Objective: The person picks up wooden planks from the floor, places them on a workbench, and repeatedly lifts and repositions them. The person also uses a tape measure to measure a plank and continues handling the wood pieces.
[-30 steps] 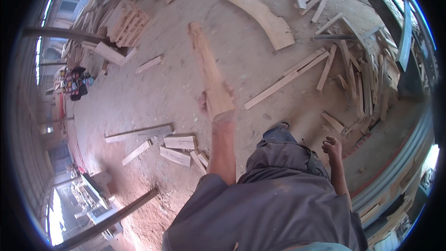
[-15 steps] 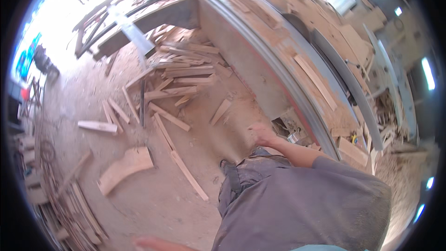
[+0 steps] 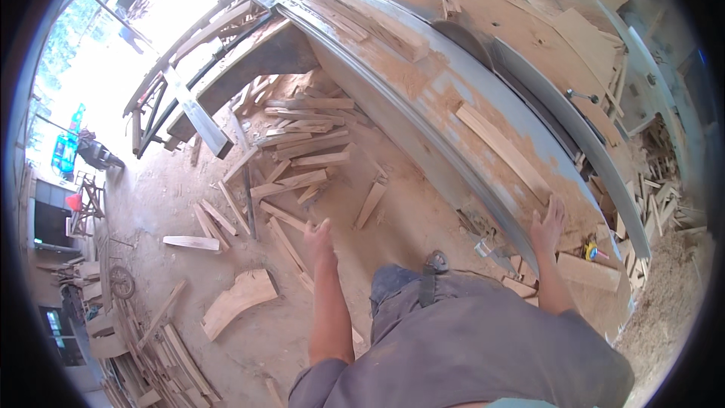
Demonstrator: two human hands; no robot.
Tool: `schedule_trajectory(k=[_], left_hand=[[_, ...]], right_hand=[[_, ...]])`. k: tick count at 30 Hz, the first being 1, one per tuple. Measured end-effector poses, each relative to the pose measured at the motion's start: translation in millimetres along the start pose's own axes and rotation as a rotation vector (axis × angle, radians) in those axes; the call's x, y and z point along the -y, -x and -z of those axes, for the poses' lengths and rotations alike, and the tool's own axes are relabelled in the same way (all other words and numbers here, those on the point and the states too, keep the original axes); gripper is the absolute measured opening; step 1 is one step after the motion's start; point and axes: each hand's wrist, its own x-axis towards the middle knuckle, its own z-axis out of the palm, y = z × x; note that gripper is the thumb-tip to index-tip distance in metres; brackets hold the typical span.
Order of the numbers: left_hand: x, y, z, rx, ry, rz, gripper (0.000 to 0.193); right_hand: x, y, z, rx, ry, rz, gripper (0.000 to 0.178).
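My right hand (image 3: 549, 225) is over the near end of the dusty machine table (image 3: 445, 83), fingers stretched out. Its fingertips are at the near end of a narrow wooden strip (image 3: 502, 149) lying along that table; whether they touch it is hard to tell. My left hand (image 3: 320, 245) is raised in front of me above the floor, its fingers apart and nothing visible in it. Beyond the strip, a dark round-edged blade-like disc (image 3: 462, 41) stands beside a long grey fence (image 3: 570, 117).
A heap of wood offcuts (image 3: 310, 132) lies on the floor left of the machine. Nearer are a curved board (image 3: 240, 302) and a pale piece (image 3: 191, 242). Lumber (image 3: 162, 355) is piled at lower left. A yellow tape measure (image 3: 590, 250) sits near the table's end.
My right hand has moved from beside my body up onto the table, at the strip's end. The left hand has risen from the lower edge to in front of me. The view has shifted.
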Motion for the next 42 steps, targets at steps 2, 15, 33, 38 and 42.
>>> schedule_trajectory(k=[2, 15, 33, 38, 42], left_hand=[[-33.2, -18.5, -62.6, 0.07, -0.04, -0.103, 0.068], [-226.4, -135.1, -456.1, 0.223, -0.186, -0.376, 0.103], [-267.7, -147.3, -473.0, 0.369, 0.312, -0.145, 0.114], [-248.9, -140.3, -440.5, 0.539, 0.588, -0.128, 0.11], [-225.5, -139.9, -425.7, 0.511, 0.654, -0.062, 0.109]], right_hand=[[9.6, -14.0, 4.6, 0.051, 0.011, -0.008, 0.069], [-3.9, -18.6, -4.1, 0.066, 0.073, -0.108, 0.065], [1.8, -24.1, -6.5, 0.157, 0.234, -0.076, 0.062], [-28.5, -12.2, -14.2, 0.101, 0.27, 0.041, 0.062], [-38.6, -8.8, -13.9, 0.081, 0.248, 0.05, 0.064]])
